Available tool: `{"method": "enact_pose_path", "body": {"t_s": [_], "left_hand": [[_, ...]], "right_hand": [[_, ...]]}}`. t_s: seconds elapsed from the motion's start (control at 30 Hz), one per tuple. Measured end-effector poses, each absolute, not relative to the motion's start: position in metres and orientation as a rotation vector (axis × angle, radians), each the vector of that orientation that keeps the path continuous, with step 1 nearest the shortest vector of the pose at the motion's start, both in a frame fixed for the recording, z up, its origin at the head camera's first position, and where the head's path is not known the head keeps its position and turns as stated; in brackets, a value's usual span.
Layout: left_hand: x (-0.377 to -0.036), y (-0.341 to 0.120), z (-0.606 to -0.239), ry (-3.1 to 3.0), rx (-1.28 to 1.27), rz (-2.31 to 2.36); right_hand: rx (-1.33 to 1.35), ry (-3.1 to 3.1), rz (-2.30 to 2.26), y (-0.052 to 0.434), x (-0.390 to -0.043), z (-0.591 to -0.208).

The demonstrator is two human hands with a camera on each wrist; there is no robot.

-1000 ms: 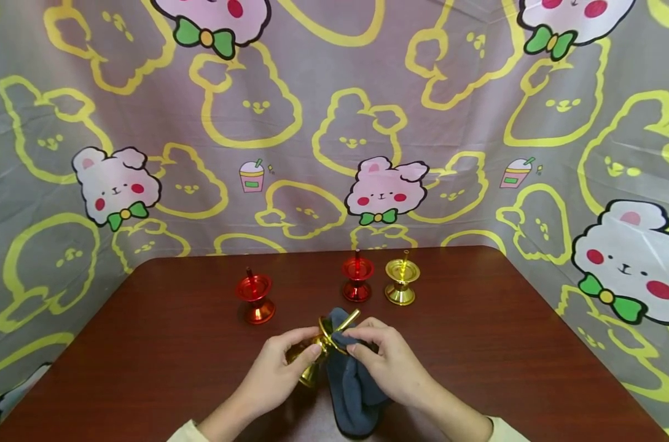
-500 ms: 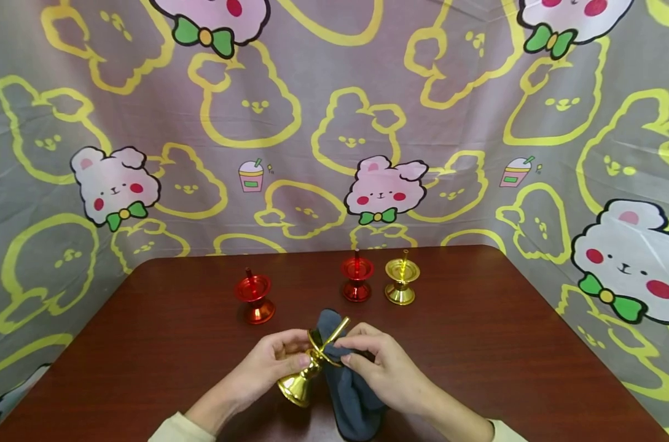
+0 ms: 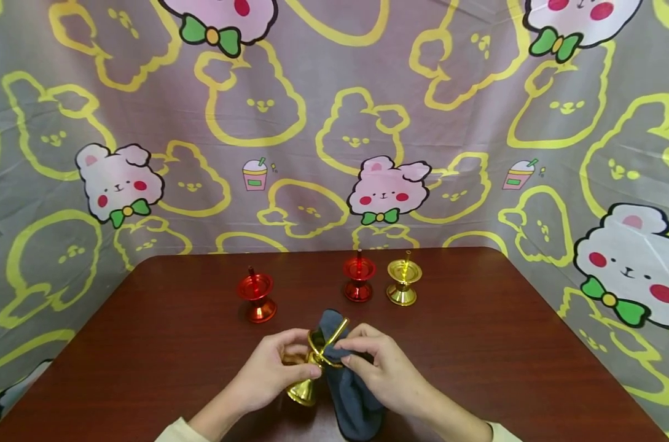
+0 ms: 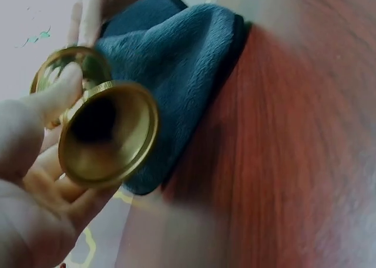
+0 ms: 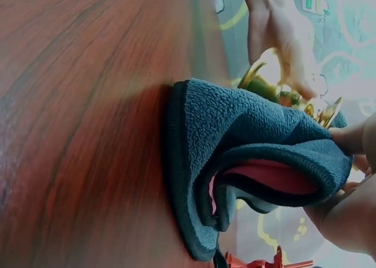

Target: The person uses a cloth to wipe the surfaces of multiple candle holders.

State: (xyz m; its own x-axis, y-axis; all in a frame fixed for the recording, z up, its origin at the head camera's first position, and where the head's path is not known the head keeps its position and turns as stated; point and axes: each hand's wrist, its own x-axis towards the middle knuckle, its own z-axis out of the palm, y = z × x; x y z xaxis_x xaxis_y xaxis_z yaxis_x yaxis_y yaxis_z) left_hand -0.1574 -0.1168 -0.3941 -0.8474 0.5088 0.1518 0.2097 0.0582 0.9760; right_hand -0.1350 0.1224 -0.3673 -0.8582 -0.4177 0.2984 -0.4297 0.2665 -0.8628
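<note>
Left hand (image 3: 268, 374) grips gold candlestick (image 3: 308, 374) by its stem, fingers curled. Right hand (image 3: 386, 368) pinches soft blue cloth (image 3: 352, 393) against the candlestick's dish. Likely light, slick, rigid.

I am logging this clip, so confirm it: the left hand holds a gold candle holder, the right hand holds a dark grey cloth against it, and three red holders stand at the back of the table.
One detail is wrong. The head view shows only two red holders at the back; the third is gold. The left hand does hold a gold candle holder, and the right hand holds the dark grey cloth against it.
</note>
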Motion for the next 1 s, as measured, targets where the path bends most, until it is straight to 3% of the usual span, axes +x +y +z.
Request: {"method": "enact_pose_path", "body": {"t_s": [0.4, 0.77, 1.0], "left_hand": [[-0.15, -0.093, -0.394, 2.736, 0.66, 1.649], [-0.156, -0.113, -0.396, 2.262, 0.93, 1.801], [-0.161, -0.121, -0.405, 2.021, 0.888, 1.907]], "right_hand": [[0.772, -2.502, 1.577, 0.117, -0.133, -0.366], [0.803, -2.505, 1.613, 0.129, -0.137, -0.364], [0.817, -2.57, 1.674, 0.132, -0.136, -0.361]]}}
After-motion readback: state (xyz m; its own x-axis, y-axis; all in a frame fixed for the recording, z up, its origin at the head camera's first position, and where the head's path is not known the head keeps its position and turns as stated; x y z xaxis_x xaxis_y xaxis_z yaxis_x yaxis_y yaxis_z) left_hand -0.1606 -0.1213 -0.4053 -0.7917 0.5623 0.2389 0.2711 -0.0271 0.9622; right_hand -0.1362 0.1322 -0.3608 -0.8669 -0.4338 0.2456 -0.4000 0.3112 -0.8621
